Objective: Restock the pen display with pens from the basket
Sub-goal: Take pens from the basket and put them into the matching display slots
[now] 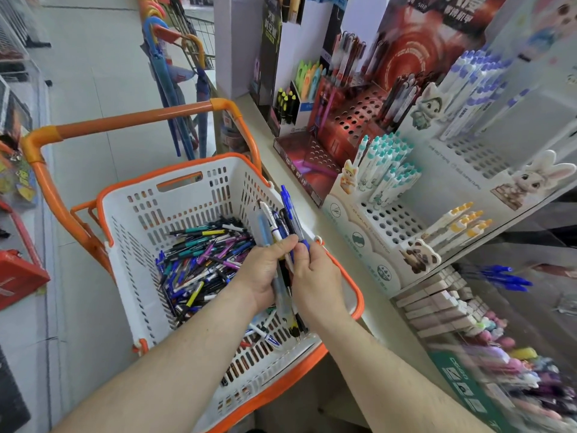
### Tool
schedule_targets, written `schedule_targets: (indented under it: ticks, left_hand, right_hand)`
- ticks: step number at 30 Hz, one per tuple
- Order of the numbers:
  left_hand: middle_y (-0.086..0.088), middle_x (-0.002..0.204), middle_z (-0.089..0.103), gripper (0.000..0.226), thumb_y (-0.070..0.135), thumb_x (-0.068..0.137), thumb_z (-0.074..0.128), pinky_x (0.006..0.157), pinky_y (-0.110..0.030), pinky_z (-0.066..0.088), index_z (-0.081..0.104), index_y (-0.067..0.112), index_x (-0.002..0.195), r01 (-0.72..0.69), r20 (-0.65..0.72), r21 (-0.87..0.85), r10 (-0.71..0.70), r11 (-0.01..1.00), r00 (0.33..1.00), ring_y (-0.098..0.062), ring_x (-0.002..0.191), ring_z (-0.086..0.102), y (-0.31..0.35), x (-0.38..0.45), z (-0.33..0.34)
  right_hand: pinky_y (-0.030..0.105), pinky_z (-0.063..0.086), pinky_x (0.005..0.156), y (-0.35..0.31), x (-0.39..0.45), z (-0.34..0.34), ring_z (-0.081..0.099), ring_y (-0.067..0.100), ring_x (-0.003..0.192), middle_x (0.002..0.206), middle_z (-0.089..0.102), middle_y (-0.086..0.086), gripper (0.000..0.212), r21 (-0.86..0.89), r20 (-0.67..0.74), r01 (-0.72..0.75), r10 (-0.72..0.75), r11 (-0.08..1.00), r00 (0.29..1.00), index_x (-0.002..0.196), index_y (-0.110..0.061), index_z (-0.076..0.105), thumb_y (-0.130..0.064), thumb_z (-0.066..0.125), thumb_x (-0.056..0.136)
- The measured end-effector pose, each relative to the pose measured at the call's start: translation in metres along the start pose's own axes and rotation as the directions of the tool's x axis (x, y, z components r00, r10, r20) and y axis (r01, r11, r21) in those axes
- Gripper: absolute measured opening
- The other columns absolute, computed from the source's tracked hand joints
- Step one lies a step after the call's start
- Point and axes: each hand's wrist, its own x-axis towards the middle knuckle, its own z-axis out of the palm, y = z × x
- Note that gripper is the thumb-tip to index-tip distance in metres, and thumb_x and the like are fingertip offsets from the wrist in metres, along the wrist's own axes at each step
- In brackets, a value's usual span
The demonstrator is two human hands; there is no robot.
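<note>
Beige shelf (315, 210) w/ red display (340, 129), white display (402, 195), boxed erasers (437, 295) on it.

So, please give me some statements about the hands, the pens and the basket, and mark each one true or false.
1. The left hand grips a bundle of pens. True.
2. The right hand hangs free, touching nothing. False: it pinches a pen in the bundle.
3. The basket is empty. False: many loose pens lie in it.
4. The basket has orange handles. True.
5. The white display has every hole filled. False: many holes are open.
</note>
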Motion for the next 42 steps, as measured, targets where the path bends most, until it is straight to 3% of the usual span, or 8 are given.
schedule_targets:
  ticks: [5, 12, 19, 24, 28, 31, 36, 42]
  left_hand:
    - [-0.012, 0.076, 0.069, 0.019, 0.022, 0.064, 0.074, 0.066, -0.033, 0.056, 0.074, 0.01, 0.079, 0.028, 0.009, -0.005, -0.028, 1.0, 1.0, -0.025, 0.068, 0.068, -0.003, 0.004, -0.002]
    - [-0.007, 0.073, 0.068, 0.025, 0.025, 0.087, 0.057, 0.063, -0.032, 0.055, 0.066, 0.014, 0.067, 0.064, 0.013, -0.154, -0.063, 0.986, 0.998, -0.021, 0.061, 0.067, 0.003, 0.008, 0.013]
    - [0.003, 0.063, 0.053, 0.015, 0.027, 0.078, 0.055, 0.049, -0.021, 0.049, 0.057, 0.013, 0.072, 0.173, 0.188, -0.361, -0.11, 0.917, 0.976, -0.011, 0.053, 0.054, -0.01, 0.013, 0.039]
    - [0.0, 0.056, 0.058, 0.009, 0.015, 0.084, 0.059, 0.047, -0.024, 0.054, 0.055, 0.01, 0.077, 0.209, 0.165, -0.322, -0.163, 0.923, 0.973, -0.012, 0.045, 0.06, -0.022, 0.013, 0.071]
    - [0.0, 0.061, 0.06, 0.04, 0.002, 0.04, 0.087, 0.049, -0.026, 0.056, 0.064, 0.008, 0.072, 0.288, 0.275, -0.255, -0.216, 0.923, 0.937, -0.013, 0.047, 0.062, -0.032, 0.011, 0.094]
    - [0.001, 0.059, 0.059, 0.022, 0.003, 0.044, 0.079, 0.048, -0.024, 0.055, 0.067, 0.01, 0.061, 0.297, 0.289, -0.152, -0.245, 0.943, 0.926, -0.011, 0.046, 0.061, -0.046, 0.008, 0.119]
    - [-0.003, 0.058, 0.059, 0.004, 0.009, 0.055, 0.07, 0.048, -0.023, 0.054, 0.069, 0.01, 0.059, 0.228, 0.262, 0.078, -0.241, 0.971, 0.934, -0.013, 0.045, 0.059, -0.059, -0.003, 0.158]
    - [-0.008, 0.068, 0.061, 0.014, 0.008, 0.055, 0.083, 0.055, -0.025, 0.057, 0.074, 0.01, 0.065, 0.223, 0.337, 0.064, -0.231, 0.973, 0.913, -0.014, 0.053, 0.063, -0.068, -0.012, 0.196]
  right_hand:
    - [0.045, 0.056, 0.068, 0.01, 0.005, 0.0, 0.063, 0.022, 0.07, 0.073, 0.063, -0.003, 0.032, -0.009, 0.063, -0.035, 0.035, 0.999, 0.997, 0.083, -0.029, 0.058, -0.044, 0.038, 0.104]
    - [0.03, 0.043, 0.073, 0.016, -0.002, -0.032, 0.057, 0.016, 0.086, 0.084, 0.061, -0.002, 0.044, -0.09, -0.012, -0.055, 0.054, 0.994, 0.998, 0.083, -0.015, 0.066, -0.038, 0.036, 0.106]
    - [0.029, 0.038, 0.059, 0.019, -0.013, -0.076, 0.042, 0.011, 0.049, 0.052, 0.048, -0.003, 0.026, 0.576, 0.145, -0.329, 0.303, 0.748, 0.942, 0.119, -0.009, 0.059, -0.014, 0.036, 0.108]
    - [0.03, 0.042, 0.058, 0.026, -0.017, -0.111, 0.051, 0.019, 0.053, 0.063, 0.064, 0.009, 0.023, 0.74, 0.157, -0.311, 0.296, 0.596, 0.942, 0.107, -0.001, 0.052, -0.013, 0.032, 0.108]
    - [0.031, 0.041, 0.065, 0.039, -0.02, -0.14, 0.053, 0.018, 0.065, 0.071, 0.062, 0.005, 0.029, 0.694, 0.01, -0.242, 0.327, 0.678, 0.945, 0.094, -0.01, 0.057, -0.025, 0.037, 0.108]
    - [0.032, 0.044, 0.076, 0.041, -0.025, -0.161, 0.058, 0.016, 0.08, 0.08, 0.065, -0.004, 0.029, 0.587, -0.093, -0.227, 0.343, 0.777, 0.935, 0.09, -0.02, 0.067, -0.032, 0.046, 0.105]
    - [0.023, 0.042, 0.054, 0.044, -0.031, -0.193, 0.048, 0.008, 0.052, 0.063, 0.06, -0.001, 0.02, 0.581, -0.277, -0.023, 0.224, 0.814, 0.934, 0.084, -0.014, 0.065, -0.02, 0.056, 0.101]
    - [0.018, 0.043, 0.046, 0.047, -0.041, -0.223, 0.053, 0.007, 0.043, 0.062, 0.066, 0.007, 0.009, 0.753, -0.231, 0.024, 0.23, 0.657, 0.945, 0.09, 0.0, 0.064, 0.005, 0.057, 0.094]
